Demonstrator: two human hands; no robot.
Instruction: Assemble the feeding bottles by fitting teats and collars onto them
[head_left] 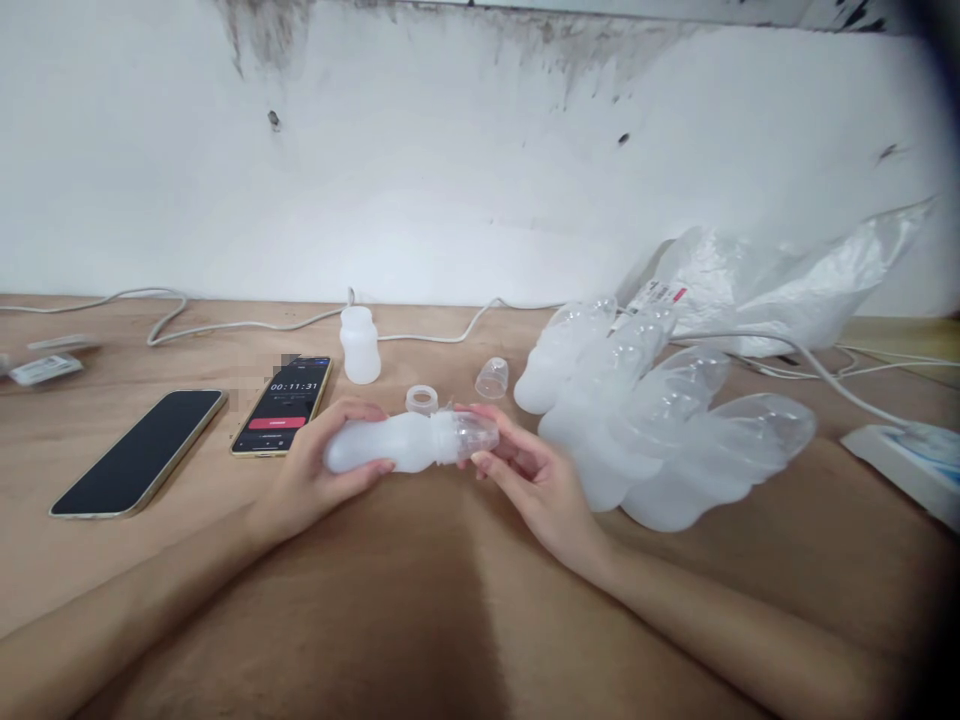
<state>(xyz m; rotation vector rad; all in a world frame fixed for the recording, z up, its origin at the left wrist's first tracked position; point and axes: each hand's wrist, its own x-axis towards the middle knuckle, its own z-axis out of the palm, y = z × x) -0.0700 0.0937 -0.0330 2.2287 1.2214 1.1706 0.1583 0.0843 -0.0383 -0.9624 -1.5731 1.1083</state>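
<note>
A translucent white baby bottle (409, 440) lies level between my two hands above the table, its top toward the right. My left hand (322, 465) is wrapped round the bottle's base end. The fingers of my right hand (536, 475) close on the clear cap (476, 435) at its other end. Just behind the bottle, a white collar ring (421, 400) rests on the table. A second clear cap (492, 378) lies a little farther back. An uncapped bottle (361, 345) stands upright near the wall.
Several capped bottles (660, 430) lie in a heap on the right. Behind them is a clear plastic bag (772, 285). A power strip (904, 470) sits at the far right, with white cables (300, 325) along the wall. Two phones, one dark (142, 450) and one showing a timer (289, 400), lie left.
</note>
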